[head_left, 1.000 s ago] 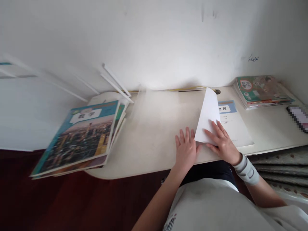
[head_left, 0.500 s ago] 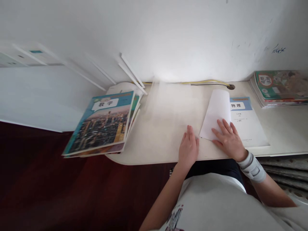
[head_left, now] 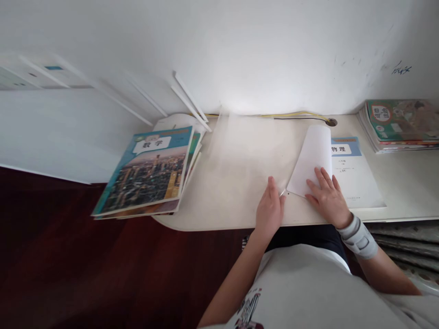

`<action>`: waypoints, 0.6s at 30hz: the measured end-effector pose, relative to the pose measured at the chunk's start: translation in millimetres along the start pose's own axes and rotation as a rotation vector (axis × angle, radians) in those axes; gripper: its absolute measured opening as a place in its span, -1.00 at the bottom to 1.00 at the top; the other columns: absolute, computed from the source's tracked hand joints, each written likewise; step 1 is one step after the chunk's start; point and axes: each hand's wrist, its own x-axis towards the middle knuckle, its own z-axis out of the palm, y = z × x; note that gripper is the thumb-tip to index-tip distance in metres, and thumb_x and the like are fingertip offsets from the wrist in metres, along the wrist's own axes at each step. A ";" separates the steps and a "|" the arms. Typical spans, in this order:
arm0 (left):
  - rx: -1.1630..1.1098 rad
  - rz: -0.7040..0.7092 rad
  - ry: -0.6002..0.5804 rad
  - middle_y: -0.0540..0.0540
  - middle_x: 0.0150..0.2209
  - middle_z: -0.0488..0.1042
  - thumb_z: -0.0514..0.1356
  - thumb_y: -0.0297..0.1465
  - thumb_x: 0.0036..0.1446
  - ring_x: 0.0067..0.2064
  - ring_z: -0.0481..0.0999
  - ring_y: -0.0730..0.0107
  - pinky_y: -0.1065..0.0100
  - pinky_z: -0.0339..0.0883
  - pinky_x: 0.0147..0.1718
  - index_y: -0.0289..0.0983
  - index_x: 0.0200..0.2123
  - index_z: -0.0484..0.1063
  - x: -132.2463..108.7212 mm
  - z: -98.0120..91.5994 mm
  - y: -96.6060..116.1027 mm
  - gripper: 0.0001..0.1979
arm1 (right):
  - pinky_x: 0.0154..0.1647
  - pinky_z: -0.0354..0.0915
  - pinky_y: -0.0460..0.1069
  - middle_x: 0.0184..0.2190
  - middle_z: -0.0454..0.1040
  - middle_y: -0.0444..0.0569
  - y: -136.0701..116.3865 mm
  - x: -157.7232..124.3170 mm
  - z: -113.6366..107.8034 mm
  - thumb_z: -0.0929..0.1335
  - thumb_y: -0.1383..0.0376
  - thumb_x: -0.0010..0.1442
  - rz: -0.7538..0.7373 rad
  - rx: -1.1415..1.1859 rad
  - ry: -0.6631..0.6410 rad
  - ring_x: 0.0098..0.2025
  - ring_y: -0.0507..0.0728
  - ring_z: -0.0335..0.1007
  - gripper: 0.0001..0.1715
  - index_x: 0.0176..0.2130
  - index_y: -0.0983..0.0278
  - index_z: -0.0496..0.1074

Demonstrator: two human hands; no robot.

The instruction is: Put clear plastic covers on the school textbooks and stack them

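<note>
A physics textbook (head_left: pixel 358 183) lies on the desk at the right, its printed title page showing. Its white cover flap (head_left: pixel 310 160) is folded over to the left and stands partly raised. My right hand (head_left: pixel 327 198) lies spread on the lower part of this flap, fingers apart, gripping nothing. Left of the book is a clear plastic book cover (head_left: pixel 240 141), hard to see against the desk. My left hand (head_left: pixel 270 208) has its fingers together at the plastic's lower right, with a shiny edge of it between thumb and fingers.
A stack of textbooks with a maths book (head_left: pixel 147 173) on top overhangs the desk's left end. Another book pile (head_left: pixel 401 125) stands at the back right. Yellow and black cables (head_left: pixel 295 115) run along the wall to a hole (head_left: pixel 331 122) in the desk (head_left: pixel 212 205).
My left hand has turned slightly, and a shiny plastic edge now shows by its thumb. My right hand stays on the flap. The whole view has shifted a little.
</note>
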 end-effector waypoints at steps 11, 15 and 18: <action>0.077 0.044 0.060 -0.50 0.25 0.05 -0.04 -0.35 0.26 0.26 0.14 0.04 0.02 0.22 0.11 -0.40 0.30 -0.44 1.3 1.2 6.2 -0.29 | 0.18 0.13 0.27 0.19 0.23 0.19 -2.9 10.1 -6.9 0.22 0.19 0.25 -0.280 0.138 -0.054 0.26 0.27 0.06 -0.57 0.06 0.28 0.37; 0.094 0.030 0.043 -0.46 0.27 0.03 -0.04 -0.35 0.26 0.26 0.14 0.06 0.03 0.20 0.12 -0.37 0.31 -0.33 2.2 1.4 7.0 -0.33 | 0.17 0.10 0.28 0.21 0.19 0.20 30.0 71.5 -3.3 0.21 0.18 0.25 -0.174 0.144 -0.029 0.25 0.30 0.07 -0.50 0.12 0.31 0.28; 0.109 -0.004 0.012 -0.44 0.27 0.03 -0.04 -0.35 0.25 0.24 0.18 0.05 0.03 0.20 0.11 -0.36 0.31 -0.25 2.8 1.0 6.7 -0.36 | 0.17 0.03 0.34 0.25 0.07 0.29 55.3 133.6 7.6 0.28 0.15 0.17 0.041 0.110 -0.027 0.26 0.40 -0.01 -0.30 0.21 0.42 0.11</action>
